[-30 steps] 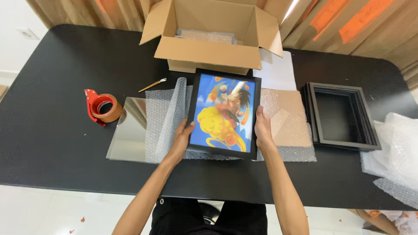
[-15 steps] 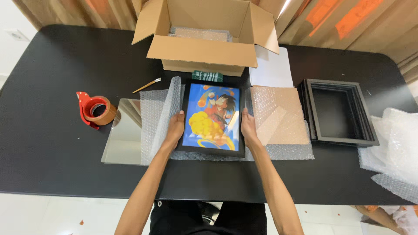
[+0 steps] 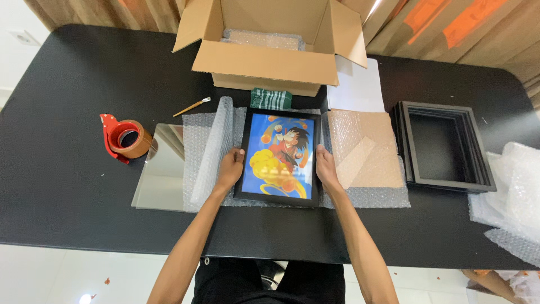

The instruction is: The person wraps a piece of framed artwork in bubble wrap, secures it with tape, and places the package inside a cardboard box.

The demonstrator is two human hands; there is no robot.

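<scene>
**Ana:** What surface is showing?

**Ben:** Black and wide, a table (image 3: 73,186) is filling the view from above, with a pale floor along the near edge and tan panels behind.

**Ana:** What are the hands doing?

**Ben:** Both are gripping a black picture frame (image 3: 279,157) that is lying flat, face up, showing a bright blue and orange cartoon print. The left hand (image 3: 230,169) is pressing against the frame's left edge, fingers curled loosely around it. The right hand (image 3: 325,170) is doing the same on the right edge, fingers lying along the side and closed lightly onto it.

**Ana:** Where is the frame sitting?

**Ben:** It is resting on a sheet of bubble wrap (image 3: 214,147) near the table's middle, just in front of an open cardboard box (image 3: 270,62).

**Ana:** What else is lying around?

**Ben:** A reflective glass pane (image 3: 160,169) is lying to the left, partly under the wrap. Further left, a red tape dispenser (image 3: 126,138) is sitting with a roll of brown tape. A small brush (image 3: 192,106) is lying beside the box. To the right, a wrapped brown board (image 3: 363,149) is touching the frame's side, and beyond it a stack of empty black frames (image 3: 444,145) is waiting. More loose plastic wrap (image 3: 514,191) is bunching at the far right edge.
</scene>
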